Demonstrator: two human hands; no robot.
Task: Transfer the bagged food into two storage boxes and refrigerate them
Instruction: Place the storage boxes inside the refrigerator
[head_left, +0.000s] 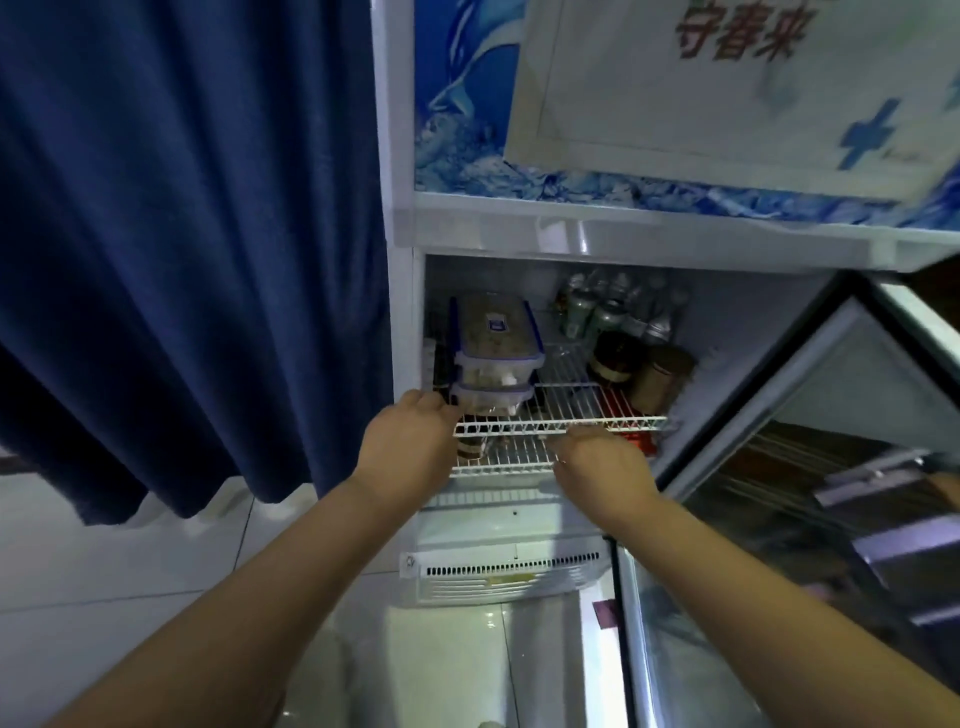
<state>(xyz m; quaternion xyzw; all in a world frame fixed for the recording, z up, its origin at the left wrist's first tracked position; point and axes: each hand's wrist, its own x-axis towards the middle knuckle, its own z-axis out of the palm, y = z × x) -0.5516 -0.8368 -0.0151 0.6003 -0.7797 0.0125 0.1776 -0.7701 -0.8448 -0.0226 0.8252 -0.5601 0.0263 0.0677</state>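
Two clear storage boxes with blue-clipped lids stand stacked on the left of the fridge's upper wire shelf (582, 400). The top box (496, 330) shows food through its lid, and the lower box (491, 397) sits at the shelf's front edge. My left hand (410, 447) reaches in from the left, and its fingertips touch the lower box's front left corner. To the right, my right hand (597, 465) has relaxed fingers lying against the shelf's front rim and holds nothing.
Bottles (608, 312) and brown jars (660, 376) fill the shelf's right and back. A second wire shelf (498, 462) lies below. The glass fridge door (779, 519) stands open on the right. A blue curtain (182, 234) hangs at the left over the tiled floor.
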